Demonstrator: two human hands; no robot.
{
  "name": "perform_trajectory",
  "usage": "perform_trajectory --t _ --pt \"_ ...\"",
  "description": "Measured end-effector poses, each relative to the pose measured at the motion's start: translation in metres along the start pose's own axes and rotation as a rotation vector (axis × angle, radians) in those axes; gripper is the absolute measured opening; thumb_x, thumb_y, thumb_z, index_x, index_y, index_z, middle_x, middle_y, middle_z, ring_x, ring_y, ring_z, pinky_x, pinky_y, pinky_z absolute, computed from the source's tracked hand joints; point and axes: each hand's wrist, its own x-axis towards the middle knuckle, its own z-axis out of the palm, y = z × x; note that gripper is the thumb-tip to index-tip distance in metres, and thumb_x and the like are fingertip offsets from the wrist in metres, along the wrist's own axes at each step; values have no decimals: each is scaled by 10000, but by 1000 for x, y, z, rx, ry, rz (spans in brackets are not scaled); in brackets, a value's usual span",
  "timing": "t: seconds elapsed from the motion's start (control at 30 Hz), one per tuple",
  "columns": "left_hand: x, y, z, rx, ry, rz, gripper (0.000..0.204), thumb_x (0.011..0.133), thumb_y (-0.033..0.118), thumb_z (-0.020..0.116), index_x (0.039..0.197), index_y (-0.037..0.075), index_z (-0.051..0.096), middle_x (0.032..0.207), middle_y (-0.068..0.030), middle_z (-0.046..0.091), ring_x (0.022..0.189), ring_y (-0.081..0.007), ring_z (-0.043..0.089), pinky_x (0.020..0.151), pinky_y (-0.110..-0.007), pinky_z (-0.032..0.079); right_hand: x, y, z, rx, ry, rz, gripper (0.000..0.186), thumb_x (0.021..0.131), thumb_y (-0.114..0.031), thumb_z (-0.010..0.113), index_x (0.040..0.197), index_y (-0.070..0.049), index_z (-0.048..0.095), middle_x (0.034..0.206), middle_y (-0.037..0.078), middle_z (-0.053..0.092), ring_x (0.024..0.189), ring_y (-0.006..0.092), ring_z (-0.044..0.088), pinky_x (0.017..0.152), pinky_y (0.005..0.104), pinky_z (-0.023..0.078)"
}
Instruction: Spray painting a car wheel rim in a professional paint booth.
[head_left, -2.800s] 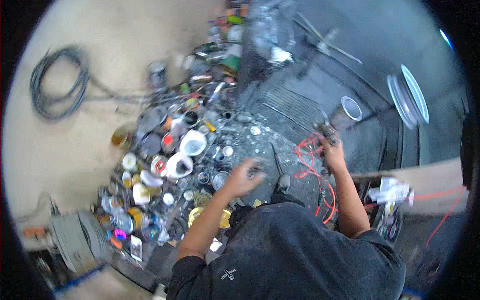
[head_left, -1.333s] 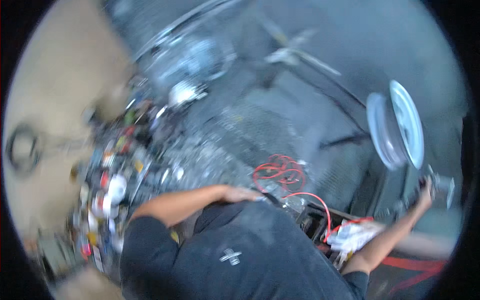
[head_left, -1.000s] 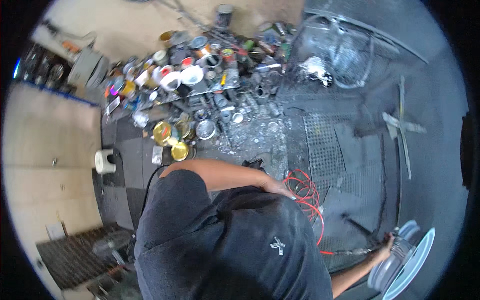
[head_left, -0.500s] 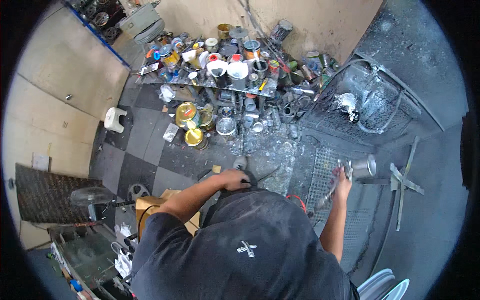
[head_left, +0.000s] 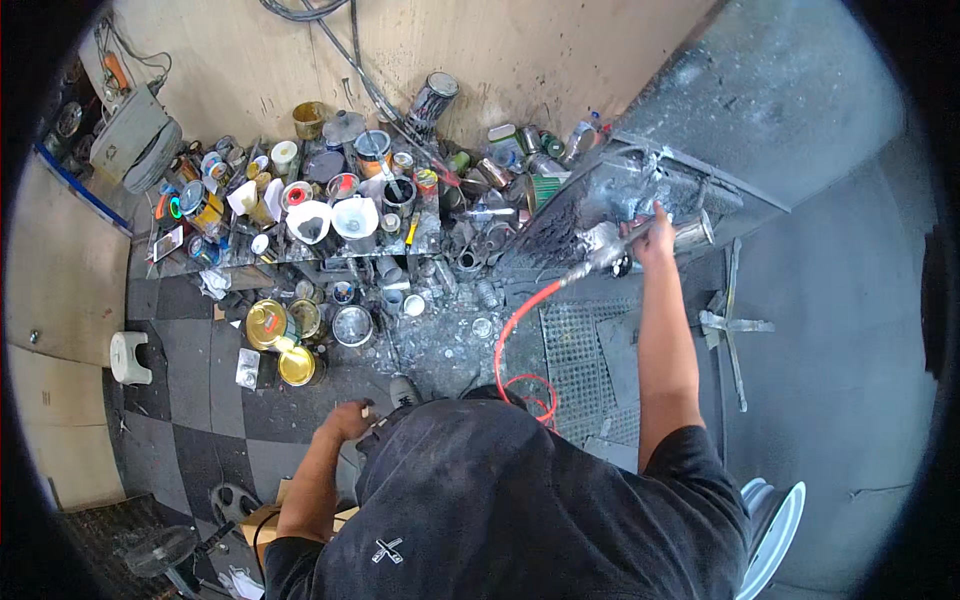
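Observation:
My right hand [head_left: 655, 240] is closed around the handle of a metal spray gun [head_left: 692, 232] with a silvery cup, reaching forward and right. A red coiled air hose [head_left: 515, 322] runs from the gun's handle back toward my body. Just beyond the gun stands a paint-crusted, dark metal-framed bin or booth part [head_left: 640, 190], with a white patch of paint or foam beside my hand. My left hand [head_left: 350, 419] is low beside my leg, its fingers loosely bent and apart; no held thing can be made out, and my shirt partly covers the view there.
A low bench [head_left: 290, 255] at front left is crowded with paint cans and cups. Gold tins [head_left: 270, 325] stand on the checkered floor, near a white stool [head_left: 130, 358]. A wooden cross-shaped stand [head_left: 735, 323] is at right, a silver wheel rim [head_left: 775, 540] behind it.
My right hand has carried the spray gun forward to the paint-crusted frame, bringing the red hose into view. My left hand has moved back toward my left side. The view has swung right.

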Motion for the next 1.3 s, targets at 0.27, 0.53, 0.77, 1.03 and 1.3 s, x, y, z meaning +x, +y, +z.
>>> perform_trajectory --t 0.27,0.53,0.77,1.03,1.3 --pt "51 -15 -40 -256 229 13 528 888 418 585 1238 23 591 1211 -239 611 1132 -370 586 954 -431 455 102 -28 44 -25 24 180 610 929 -508 362 1394 -124 452 1395 106 503 1334 338 402 1119 587 202" --pt "180 55 -102 -646 714 -79 833 742 366 792 1351 -69 427 1195 -240 612 1101 -316 597 975 -393 443 95 28 45 -312 -9 -76 735 892 -486 583 1451 -73 345 1444 133 440 1272 336 470 1062 520 353" --pt "302 88 -149 -764 1365 -60 936 603 243 886 1340 -50 388 1254 -184 555 1152 -287 551 1028 -382 405 20 35 -40 -1088 -266 -559 733 987 -272 516 1525 -82 56 1540 230 219 1406 316 263 1131 487 219" --pt "341 95 -149 -1087 1585 -59 880 542 142 910 1283 11 454 1173 -133 609 1081 -249 590 978 -361 442 -84 70 -161 -1156 -344 -202 704 954 -196 587 1505 -94 160 1473 209 297 1306 312 375 1052 437 344" --pt "310 92 -154 -1032 1402 -40 692 568 207 901 1136 -23 579 1064 -136 679 976 -234 652 875 -354 496 -118 119 -211 -1267 -340 196 551 947 -248 597 1417 -52 386 1353 189 487 1172 287 529 991 386 419"
